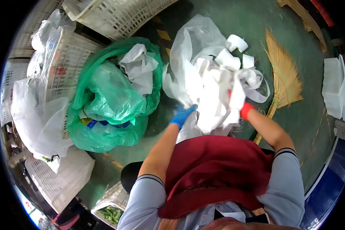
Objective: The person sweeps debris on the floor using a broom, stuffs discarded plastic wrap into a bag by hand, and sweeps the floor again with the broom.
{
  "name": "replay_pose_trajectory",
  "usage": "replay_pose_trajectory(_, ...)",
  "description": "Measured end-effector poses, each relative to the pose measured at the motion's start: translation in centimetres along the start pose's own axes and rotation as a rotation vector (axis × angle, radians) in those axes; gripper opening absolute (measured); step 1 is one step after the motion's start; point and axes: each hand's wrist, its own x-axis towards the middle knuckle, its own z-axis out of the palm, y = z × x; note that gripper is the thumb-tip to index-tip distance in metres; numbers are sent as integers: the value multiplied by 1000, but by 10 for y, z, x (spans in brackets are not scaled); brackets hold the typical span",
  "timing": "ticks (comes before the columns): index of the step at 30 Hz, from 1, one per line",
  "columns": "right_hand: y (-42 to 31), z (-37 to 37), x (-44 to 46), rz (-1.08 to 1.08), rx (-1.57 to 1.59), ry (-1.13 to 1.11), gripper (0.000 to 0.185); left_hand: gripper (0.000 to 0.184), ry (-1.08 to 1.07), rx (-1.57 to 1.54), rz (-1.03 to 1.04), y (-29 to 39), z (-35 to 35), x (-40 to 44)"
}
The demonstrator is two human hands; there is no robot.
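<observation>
A heap of long white strips (pixel 214 92), paper or thin plastic, spills over the floor in front of me. My left hand (pixel 183 115), in a blue glove, is closed on the near left edge of the clear plastic bag (pixel 197 36); its fingers are blurred and partly covered. Opposite it, my right hand (pixel 246 110) in a red glove grips the strips from the right, with most fingers hidden behind them. White rolls (pixel 228 59) lie at the heap's far side. Under my forearms a dark red apron (pixel 218 165) covers my lap.
To the left stands an open green bag (pixel 74 115) with plastic and white scraps inside. White crates (pixel 57 184) line the left side. A straw broom (pixel 283 73) lies to the right. Stacked white sheets (pixel 333 88) are at the far right.
</observation>
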Motion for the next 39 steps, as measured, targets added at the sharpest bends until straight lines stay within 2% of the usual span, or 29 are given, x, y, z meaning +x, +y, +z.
replay_pose_trajectory(1,-3,19,9,-18,-47,-62,84,78,-147,-102,102,-15,16,15)
replay_pose_trajectory(4,1,74,25,-63,-186,-222,80,67,-514,-784,-1,10,45,6)
replay_pose_trajectory(6,6,94,27,-76,-259,-309,78,57,-372,359,282,-22,54,43)
replay_pose_trajectory(7,9,101,29,-81,-290,-346,78,52,-260,930,387,0,46,28)
replay_pose_trajectory(8,11,106,30,-83,-318,-378,77,52,-277,528,353,15,27,7)
replay_pose_trajectory(10,12,108,32,-94,-377,-430,75,53,-280,756,341,80,2,-33)
replay_pose_trajectory(11,11,107,34,-102,-414,-445,75,54,-285,869,332,90,-3,-39)
replay_pose_trajectory(12,10,105,35,-111,-452,-458,74,53,-226,830,534,61,-2,-19)
replay_pose_trajectory(15,-5,91,38,-163,-650,-448,72,53,-164,754,520,52,-12,-5)
replay_pose_trajectory(16,-8,84,38,-218,-744,-411,72,52,-131,740,479,50,-18,-5)
replay_pose_trajectory(17,2,74,48,-575,-739,-289,59,52,-88,740,435,47,-22,-6)
replay_pose_trajectory(19,-94,104,-59,16,-1089,-241,36,52,13,743,336,36,-32,-8)
replay_pose_trajectory(21,-107,87,-63,-506,-1724,-13,36,51,112,727,254,27,-36,-11)
replay_pose_trajectory(22,-114,95,-75,-939,-1603,46,33,51,159,695,232,25,-35,-13)
replay_pose_trajectory(24,-141,144,-100,-943,-1378,-184,27,50,254,592,226,28,-26,-20)
replay_pose_trajectory(25,-125,159,-83,-1297,-1121,-268,26,50,308,463,199,33,-22,-24)
replay_pose_trajectory(26,-130,185,-72,-1556,-1251,-462,26,46,386,881,545,11,-19,-5)
replay_pose_trajectory(27,-117,206,-60,-1767,-1247,-411,25,45,406,574,602,12,-10,-4)
replay_pose_trajectory(28,-122,230,-55,-1593,-1568,-555,25,43,414,269,679,14,0,-3)
replay_pose_trajectory(29,-123,236,-41,-1549,-1758,-503,25,42,470,988,746,39,-5,-24)
replay_pose_trajectory(30,-119,242,-18,-1495,-1946,-448,25,41,-26,1277,237,71,-8,-34)
replay_pose_trajectory(31,-115,247,7,-1429,-2134,-385,25,37,487,1250,768,37,-8,-34)
replay_pose_trajectory(33,-103,221,68,-1090,-2424,-100,26,36,389,1134,557,47,-11,-51)
replay_pose_trajectory(35,-101,167,75,-986,-2442,-151,31,39,314,1157,353,42,-18,-50)
replay_pose_trajectory(37,-81,130,64,-779,-1683,-70,36,41,265,1085,225,32,-21,-46)
replay_pose_trajectory(39,-61,111,68,-533,-1198,-212,44,42,257,933,183,12,-22,-26)
